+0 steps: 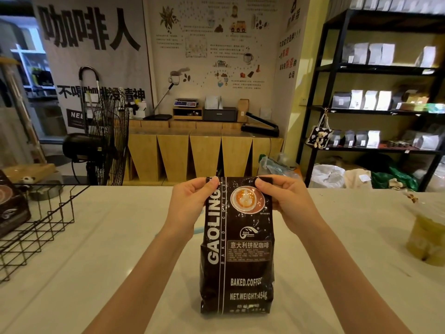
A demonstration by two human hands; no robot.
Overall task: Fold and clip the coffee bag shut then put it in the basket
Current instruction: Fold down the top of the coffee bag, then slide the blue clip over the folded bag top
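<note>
A dark brown coffee bag (237,256) with white lettering and a latte picture stands upright on the white counter (108,273) in front of me. My left hand (192,201) pinches the bag's top left corner. My right hand (284,201) pinches the top right corner. The top edge is held flat between both hands. A black wire basket (45,225) stands at the left of the counter, with another dark coffee bag (12,208) inside it. A bit of light blue shows behind the bag by my left wrist (198,230); I cannot tell what it is.
A clear plastic bag with yellowish contents (426,239) sits at the counter's right edge. Beyond the counter stand a black floor fan (106,138), a wooden bench with a scale and sealer, and black shelves (375,104) of coffee bags at the right.
</note>
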